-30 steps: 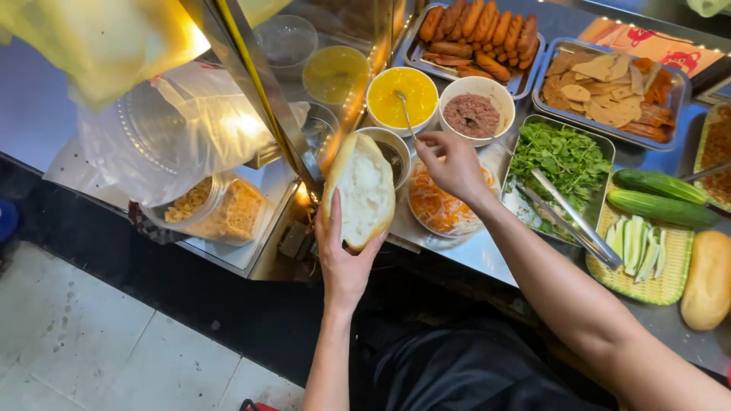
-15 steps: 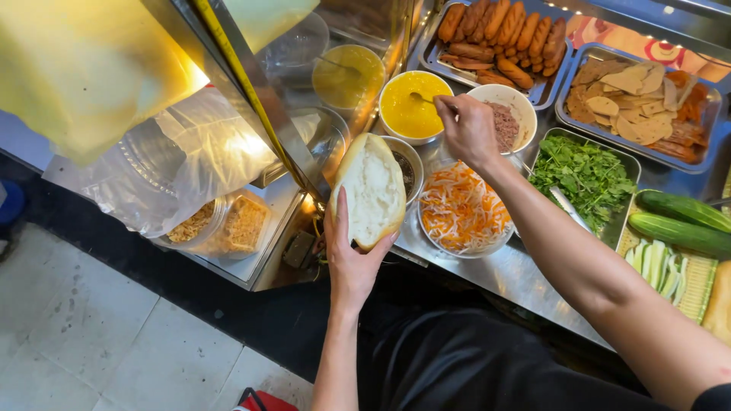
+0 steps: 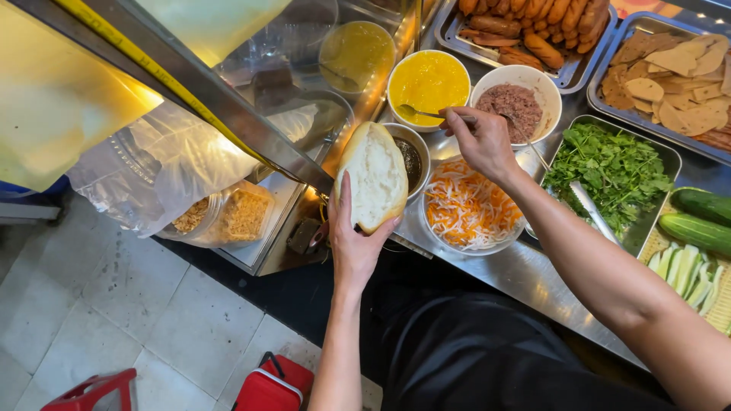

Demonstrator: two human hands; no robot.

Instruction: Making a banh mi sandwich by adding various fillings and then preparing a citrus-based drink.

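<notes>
A: Left hand [image 3: 355, 242]?
B: Cupped under an opened bread roll [image 3: 372, 175], near counter edge.
A: Right hand [image 3: 480, 138]?
B: Fingers pinched on a spoon [image 3: 420, 113] in the far yellow sauce bowl [image 3: 428, 80]. Shredded carrot-radish bowl [image 3: 470, 208] just below, minced meat bowl [image 3: 515, 101] to its right.

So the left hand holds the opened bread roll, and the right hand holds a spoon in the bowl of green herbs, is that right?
Not quite. In the head view the left hand holds the opened bread roll, but the right hand holds the spoon in the bowl of yellow sauce, not the herbs.
</notes>
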